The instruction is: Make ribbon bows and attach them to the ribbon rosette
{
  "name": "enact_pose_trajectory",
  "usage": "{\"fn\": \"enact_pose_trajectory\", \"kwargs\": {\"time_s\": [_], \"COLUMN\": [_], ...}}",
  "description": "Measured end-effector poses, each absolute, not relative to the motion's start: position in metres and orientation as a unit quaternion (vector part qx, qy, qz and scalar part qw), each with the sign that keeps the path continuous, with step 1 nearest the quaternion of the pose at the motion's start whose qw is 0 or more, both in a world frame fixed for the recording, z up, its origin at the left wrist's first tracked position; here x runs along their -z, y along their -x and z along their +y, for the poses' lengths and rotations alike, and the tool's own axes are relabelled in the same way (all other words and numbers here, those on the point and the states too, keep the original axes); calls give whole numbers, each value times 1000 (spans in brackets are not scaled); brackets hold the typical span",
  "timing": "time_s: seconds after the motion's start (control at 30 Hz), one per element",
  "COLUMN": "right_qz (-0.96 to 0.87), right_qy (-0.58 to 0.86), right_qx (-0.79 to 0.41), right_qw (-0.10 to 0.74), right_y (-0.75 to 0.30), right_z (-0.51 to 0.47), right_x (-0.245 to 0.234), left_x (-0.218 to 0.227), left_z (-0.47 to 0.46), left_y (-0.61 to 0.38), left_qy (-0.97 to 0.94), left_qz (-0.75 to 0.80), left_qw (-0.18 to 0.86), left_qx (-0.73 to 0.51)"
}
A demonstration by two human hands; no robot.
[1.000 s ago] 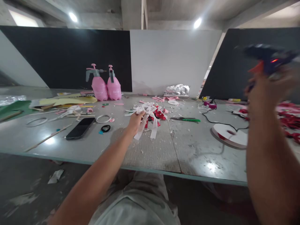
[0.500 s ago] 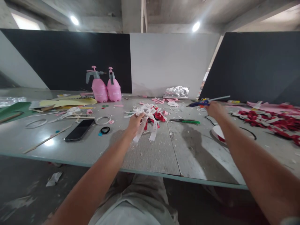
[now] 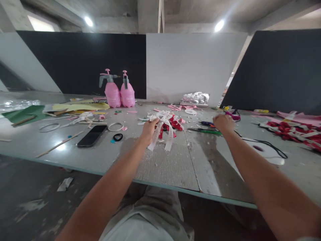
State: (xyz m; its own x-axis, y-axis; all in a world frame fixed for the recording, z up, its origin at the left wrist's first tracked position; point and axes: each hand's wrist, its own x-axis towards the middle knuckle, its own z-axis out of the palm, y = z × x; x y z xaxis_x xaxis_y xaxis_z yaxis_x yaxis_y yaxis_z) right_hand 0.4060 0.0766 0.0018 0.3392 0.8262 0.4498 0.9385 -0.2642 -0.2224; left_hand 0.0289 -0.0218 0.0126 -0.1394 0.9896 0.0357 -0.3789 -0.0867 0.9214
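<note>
My left hand [image 3: 148,129] is closed on a white ribbon bow [image 3: 163,129], holding it just above the grey table [image 3: 163,164], with red ribbon pieces [image 3: 175,124] lying behind it. My right hand [image 3: 223,123] is closed round a blue glue gun [image 3: 206,123], low over the table. The gun's tip points left, just above green-handled scissors [image 3: 207,131]. The gun's black cord [image 3: 268,144] trails off to the right.
Two pink spray bottles [image 3: 119,94] stand at the back. A black phone [image 3: 92,135], a white ring [image 3: 115,127], a black ring [image 3: 117,137] and a wooden stick [image 3: 59,144] lie left. A white ribbon spool [image 3: 268,154] and a red-and-white ribbon pile [image 3: 293,132] lie right.
My right hand has come down from beside my head with the glue gun, reached far over the table, then drawn back near the scissors. The left hand keeps hold of the bow.
</note>
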Motion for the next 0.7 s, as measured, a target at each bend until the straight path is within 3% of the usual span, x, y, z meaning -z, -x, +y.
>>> {"fn": "enact_pose_trajectory", "kwargs": {"time_s": [0.07,0.23,0.4,0.47,0.6,0.7], "right_qz": [-561,-711,-838,-836,-775,-736], "right_qy": [763,523,396,390,437,534], "right_qx": [147,133,45,32,11,2], "right_qw": [285,451,372,385,455,417], "right_y": [-377,-242,-112,-92,-107,-137], "right_z": [72,22,-48,-55,-26,7], "right_x": [-25,-99,-136,-138,-121,-89], "left_x": [-9,4,-5,-16,-38,-44], "left_z": [-19,-9,-9,-13,-16,-15], "left_y": [-31,-37,-27,-14,17,30], "left_qy": [-377,-358,-320,-301,-230,-232], "left_qz": [409,433,401,386,387,371], "left_qw": [544,547,559,539,467,397], "left_qx": [-629,-620,-651,-685,-761,-807]}}
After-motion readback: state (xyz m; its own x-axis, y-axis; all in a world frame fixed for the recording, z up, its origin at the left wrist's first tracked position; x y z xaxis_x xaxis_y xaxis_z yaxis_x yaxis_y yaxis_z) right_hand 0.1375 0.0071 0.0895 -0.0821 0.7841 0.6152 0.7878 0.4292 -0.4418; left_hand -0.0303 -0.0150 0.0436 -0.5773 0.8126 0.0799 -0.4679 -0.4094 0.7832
